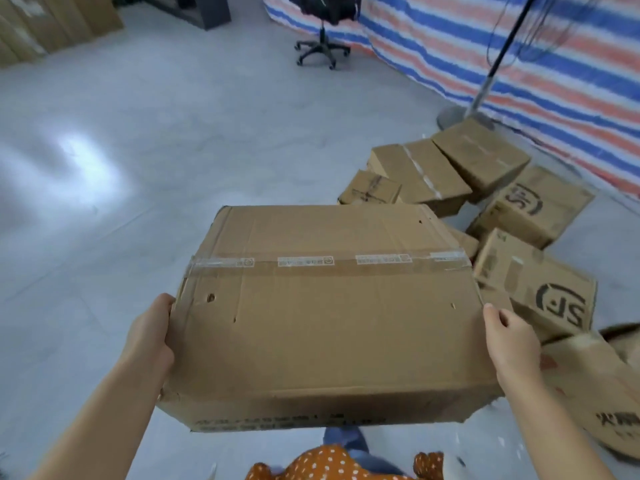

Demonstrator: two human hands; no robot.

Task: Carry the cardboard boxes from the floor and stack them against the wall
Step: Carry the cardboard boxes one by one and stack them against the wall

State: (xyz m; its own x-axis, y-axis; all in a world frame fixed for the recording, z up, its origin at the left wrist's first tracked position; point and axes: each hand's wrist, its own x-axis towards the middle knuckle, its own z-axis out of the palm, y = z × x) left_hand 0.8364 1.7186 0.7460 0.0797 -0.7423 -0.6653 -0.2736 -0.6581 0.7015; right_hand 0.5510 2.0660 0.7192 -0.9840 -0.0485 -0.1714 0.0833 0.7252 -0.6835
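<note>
Pale grey floor (173, 133) bearing a cluster of cardboard boxes (450, 174) toward its right edge, a fan base (453, 116) beside them, and an office chair (322, 46) at the far edge.

Head camera, looking forward-down, close over floor (173, 150).

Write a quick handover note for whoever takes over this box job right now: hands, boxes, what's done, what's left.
Left hand: holds the left side of the big taped box.
Right hand: holds its right side; the grip looks steady, box level and off the floor.
Loose boxes: about six lie in a heap on the floor to the right, by the striped tarp; two show a printed logo.
Done: one box picked up. No finished stack is clearly in view; there is brown cardboard at the far left.
Left: carry this box to the wall, stack it, then come back for the rest.
</note>
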